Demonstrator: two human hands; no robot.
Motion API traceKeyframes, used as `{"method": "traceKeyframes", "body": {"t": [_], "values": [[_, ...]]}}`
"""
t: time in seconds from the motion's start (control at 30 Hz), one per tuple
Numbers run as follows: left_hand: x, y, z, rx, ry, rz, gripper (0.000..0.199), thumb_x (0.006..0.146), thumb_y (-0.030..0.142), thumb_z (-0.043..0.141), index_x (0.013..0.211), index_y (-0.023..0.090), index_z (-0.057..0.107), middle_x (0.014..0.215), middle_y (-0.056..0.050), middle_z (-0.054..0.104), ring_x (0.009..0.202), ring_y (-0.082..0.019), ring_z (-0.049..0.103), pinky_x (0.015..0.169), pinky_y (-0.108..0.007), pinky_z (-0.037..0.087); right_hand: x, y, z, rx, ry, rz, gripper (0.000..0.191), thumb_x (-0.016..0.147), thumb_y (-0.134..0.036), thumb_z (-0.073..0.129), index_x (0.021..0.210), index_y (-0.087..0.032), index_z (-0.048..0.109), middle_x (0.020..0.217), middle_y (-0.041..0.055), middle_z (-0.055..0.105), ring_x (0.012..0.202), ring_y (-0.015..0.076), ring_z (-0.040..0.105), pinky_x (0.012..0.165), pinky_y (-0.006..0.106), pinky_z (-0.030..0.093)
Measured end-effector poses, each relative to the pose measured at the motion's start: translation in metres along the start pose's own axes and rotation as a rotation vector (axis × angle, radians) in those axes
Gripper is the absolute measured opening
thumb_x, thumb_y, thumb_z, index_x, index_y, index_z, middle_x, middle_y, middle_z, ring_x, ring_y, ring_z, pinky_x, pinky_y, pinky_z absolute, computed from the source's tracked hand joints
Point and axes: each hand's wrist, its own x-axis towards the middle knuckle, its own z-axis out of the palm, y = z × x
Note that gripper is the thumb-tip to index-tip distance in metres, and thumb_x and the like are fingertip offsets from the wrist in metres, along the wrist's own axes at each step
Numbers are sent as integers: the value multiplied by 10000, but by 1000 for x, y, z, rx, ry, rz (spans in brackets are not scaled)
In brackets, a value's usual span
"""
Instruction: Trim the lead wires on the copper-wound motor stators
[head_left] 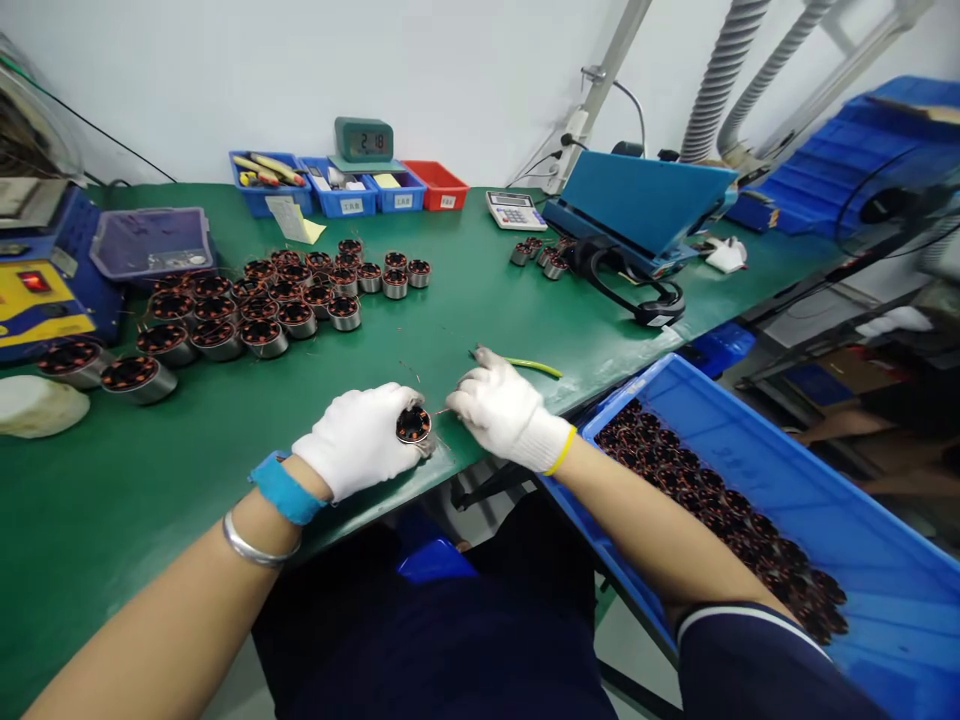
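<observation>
By the near edge of the smooth green tabletop (pixel 442 310), the left hand (pixel 367 440) (knit-gloved) curls around a round metal coil (pixel 414 425). There, the right hand (pixel 502 408), closely bunched, pinches a thin wire (pixel 441 411).

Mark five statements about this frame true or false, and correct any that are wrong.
1. The left hand holds a copper-wound stator. True.
2. The right hand is bare. False: the right hand wears a white glove with a yellow edge.
3. The blue crate beside the bench contains many copper-wound parts. True.
4. The silver bangle is on the right arm. False: the silver bangle is on the left arm.
5. The calculator lies on the green bench top. True.
</observation>
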Motion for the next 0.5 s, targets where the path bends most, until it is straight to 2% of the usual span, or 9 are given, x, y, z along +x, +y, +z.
{"method": "traceKeyframes", "body": {"t": [0.1, 0.17, 0.27, 0.3, 0.37, 0.43, 0.5], "values": [[0, -3, -2, -7, -10, -30, 458, 714, 558, 551, 1037, 240, 611, 982, -74, 675, 831, -291, 656, 693, -361, 483, -16, 20, -18, -39, -4, 163, 264, 831, -171, 449, 948, -125, 682, 879, 123, 666, 881, 234, 569, 1023, 457, 309], [0, -2, -2, -11, -32, -58, 489, 686, 605, 561, 997, 230, 604, 936, -73, 673, 793, -280, 653, 652, -345, 471, -25, 16, -25, 39, 35, 224, 277, 873, -255, 456, 1003, -132, 668, 919, 116, 663, 883, 222, 570, 945, 405, 383], [2, 1, -3, -7, -54, -102, 488, 655, 629, 569, 925, 223, 587, 887, -67, 667, 752, -268, 646, 603, -325, 441, -24, -16, -22, 41, 88, 82, 380, 836, -428, 552, 1050, -127, 639, 956, 121, 652, 980, 257, 552, 976, 448, 363], [2, 2, -3, -5, -61, -116, 465, 657, 624, 564, 894, 224, 582, 873, -63, 665, 740, -263, 644, 590, -320, 431, -19, -27, -19, -11, 85, 27, 350, 836, -406, 561, 1029, -125, 641, 937, 122, 654, 1001, 266, 546, 1016, 487, 318], [2, 5, -5, 2, -72, -138, 416, 676, 609, 537, 833, 226, 574, 842, -58, 659, 713, -252, 636, 570, -315, 413, -6, -40, -12, -126, 68, -57, 189, 869, -228, 501, 940, -147, 656, 843, 91, 659, 945, 241, 565, 1069, 520, 241], [1, 7, -5, 15, -75, -154, 391, 687, 601, 518, 797, 230, 572, 814, -56, 654, 691, -251, 629, 559, -318, 401, 5, -34, -11, -205, 58, -83, 245, 857, -98, 435, 857, -178, 666, 785, 62, 658, 861, 209, 580, 1097, 497, 217], [0, 8, -4, 26, -65, -170, 387, 679, 598, 521, 790, 232, 578, 796, -59, 651, 689, -261, 624, 560, -327, 398, 7, -13, -16, -223, 41, -16, 246, 830, -93, 450, 820, -186, 678, 788, 65, 664, 843, 207, 587, 1094, 463, 253]]}}
